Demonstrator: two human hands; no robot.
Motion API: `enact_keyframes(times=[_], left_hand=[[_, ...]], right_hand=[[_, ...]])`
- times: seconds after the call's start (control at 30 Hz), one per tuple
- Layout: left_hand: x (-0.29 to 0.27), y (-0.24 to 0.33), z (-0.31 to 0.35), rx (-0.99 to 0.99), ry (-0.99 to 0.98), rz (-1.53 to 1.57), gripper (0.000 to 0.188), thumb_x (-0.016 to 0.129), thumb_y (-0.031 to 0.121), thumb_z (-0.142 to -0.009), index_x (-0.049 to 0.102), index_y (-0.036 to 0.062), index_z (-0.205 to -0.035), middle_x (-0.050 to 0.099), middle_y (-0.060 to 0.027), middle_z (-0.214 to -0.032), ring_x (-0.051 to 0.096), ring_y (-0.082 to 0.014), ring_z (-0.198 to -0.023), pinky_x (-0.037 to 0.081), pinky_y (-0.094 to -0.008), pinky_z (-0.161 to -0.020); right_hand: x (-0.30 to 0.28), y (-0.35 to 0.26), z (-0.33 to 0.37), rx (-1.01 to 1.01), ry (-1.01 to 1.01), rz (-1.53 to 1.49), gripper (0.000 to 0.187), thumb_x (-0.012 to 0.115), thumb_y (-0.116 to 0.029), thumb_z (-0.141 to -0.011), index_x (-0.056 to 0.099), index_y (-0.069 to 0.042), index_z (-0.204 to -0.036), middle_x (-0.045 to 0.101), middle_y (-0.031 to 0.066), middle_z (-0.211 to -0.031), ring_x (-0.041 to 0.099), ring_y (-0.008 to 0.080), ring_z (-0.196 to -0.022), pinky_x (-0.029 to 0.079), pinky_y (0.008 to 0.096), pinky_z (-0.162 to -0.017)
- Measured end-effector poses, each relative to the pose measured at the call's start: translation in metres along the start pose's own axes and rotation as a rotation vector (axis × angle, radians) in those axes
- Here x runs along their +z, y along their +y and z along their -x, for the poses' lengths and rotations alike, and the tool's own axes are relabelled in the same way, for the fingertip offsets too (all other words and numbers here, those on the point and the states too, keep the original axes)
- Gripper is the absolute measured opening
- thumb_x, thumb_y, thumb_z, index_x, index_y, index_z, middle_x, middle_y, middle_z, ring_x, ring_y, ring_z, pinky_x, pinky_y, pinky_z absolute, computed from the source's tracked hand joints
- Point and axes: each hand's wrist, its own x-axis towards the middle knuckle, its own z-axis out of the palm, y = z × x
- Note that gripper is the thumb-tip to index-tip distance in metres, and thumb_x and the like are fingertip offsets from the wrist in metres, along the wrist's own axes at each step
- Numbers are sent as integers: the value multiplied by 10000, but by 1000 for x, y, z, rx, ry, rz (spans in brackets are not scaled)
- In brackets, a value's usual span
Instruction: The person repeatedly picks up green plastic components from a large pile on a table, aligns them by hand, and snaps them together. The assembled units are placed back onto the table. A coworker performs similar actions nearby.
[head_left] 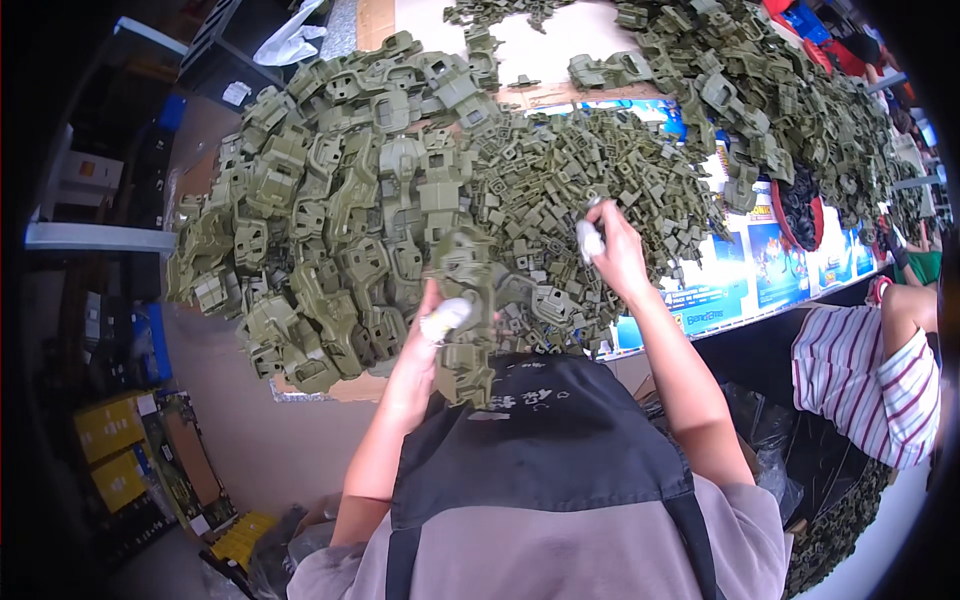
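In the head view, the person's left hand (424, 340) is at a column of nested olive-green moulded plastic shells (465, 262), which stands out from the table edge in front of the black apron with pale markings (540, 440). Its fingers are clamped around the side of this column, with a white covering on the thumb; the column is blurred.

The right hand (620, 248) hangs over a broad heap of small olive-green plastic pieces (575, 165), to the right of the column. Its fingertips are drawn close together, one wearing a white covering; I cannot tell whether they pinch a piece.

Left of the column, long rows of larger olive-green shells (275, 215) lie side by side on the table. Another tall pile of olive-green parts (745, 105) rises at the upper right. A blue-and-white printed sheet (715, 300) covers the near right edge, with a red-rimmed round container of dark material (800, 212) on it. Beyond, at the right, sits a person in a striped garment (850, 370).
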Motion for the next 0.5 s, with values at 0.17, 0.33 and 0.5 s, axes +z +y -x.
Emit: enact_keyframes(times=[0.17, 0.33, 0.5], left_hand=[[16, 15, -10, -43, -224, -139, 627, 649, 288, -794, 386, 26, -1299, 562, -90, -1128, 593, -171, -980, 450, -276, -873], [-4, -2, -31, -54, -377, -238, 679, 687, 192, -737, 389, 15, -1322, 538, -67, -1205, 526, -133, -1068, 435, -270, -881], [-8, -4, -32, -73, -445, -288, 641, 690, 199, -749, 415, 8, -1297, 547, -56, -1189, 535, -135, -1040, 434, -268, -878]], right_hand=[[-28, -76, 35, -241, -160, -226, 222, 687, -154, -755, 599, -105, -952, 610, 89, -864, 626, 277, -795, 516, 349, -694], [-33, -79, 40, -246, -295, -57, 267, 641, -74, -737, 612, -80, -1003, 597, 121, -859, 607, 320, -739, 508, 399, -648], [-39, -75, 40, -293, -472, -24, 481, 522, 69, -613, 599, -65, -1069, 590, 159, -863, 615, 333, -733, 515, 409, -642]])
